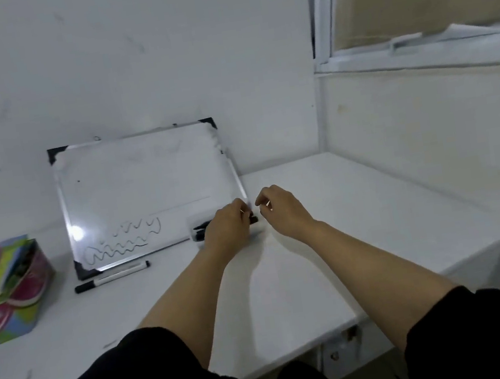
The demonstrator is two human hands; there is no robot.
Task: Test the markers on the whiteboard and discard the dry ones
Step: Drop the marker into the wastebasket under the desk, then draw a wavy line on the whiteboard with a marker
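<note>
A small whiteboard [144, 185] leans against the wall, with black wavy lines across its lower part. One black-capped white marker [112, 276] lies on the desk in front of it. By the board's lower right corner stands a clear tray [194, 227] with dark markers [200, 232] in it. My left hand [228, 228] sits over this tray, its fingers curled round a black marker whose end [254, 220] sticks out to the right. My right hand [280, 207] hovers just right of that end, fingers loosely curled, with nothing visible in it.
A colourful cardboard box [3, 284] with its lid open stands at the desk's left. The white desk [360, 221] runs to the right wall under a window [409, 3]. Its front edge drops off near my lap.
</note>
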